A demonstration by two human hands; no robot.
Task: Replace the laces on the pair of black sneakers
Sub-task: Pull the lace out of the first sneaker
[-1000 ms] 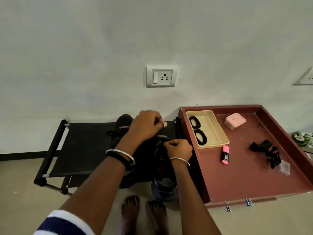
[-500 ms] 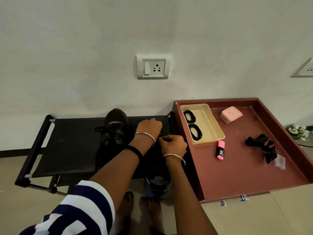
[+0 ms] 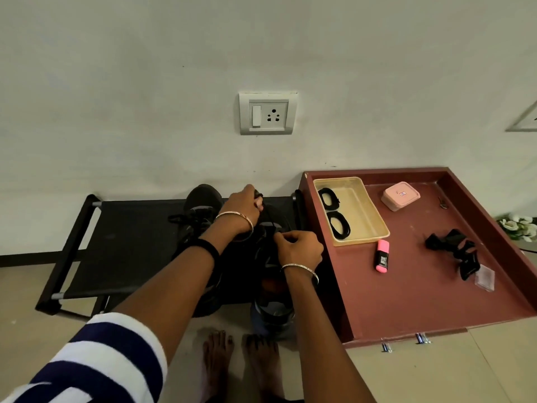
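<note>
On the black fabric rack (image 3: 125, 242) below the wall socket (image 3: 267, 113), two black sneakers lie side by side; the nearer sneaker (image 3: 268, 274), beside the rack's right end, is the one in work, while the far sneaker (image 3: 202, 205) sits to its left with its laces in a loose tangle. The left hand (image 3: 242, 209) is raised above the toe, fingers curled and pinching the end of a black lace (image 3: 258, 196), which runs down taut toward the eyelets. The right hand (image 3: 300, 248) is closed low over the tongue, thumb and forefinger nipping the same lace where it meets the shoe. The step appears to be drawing the lace through an eyelet. It is best done with the lower hand steadying the shoe and the upper hand pulling in line with the hole, in short draws. Room is open upward and to the left across the rack; the wall stands close behind, and the raised rim of the maroon tray (image 3: 436, 301) bounds the right. Two coiled laces (image 3: 338, 228) wait in the yellow tray (image 3: 363, 216).
</note>
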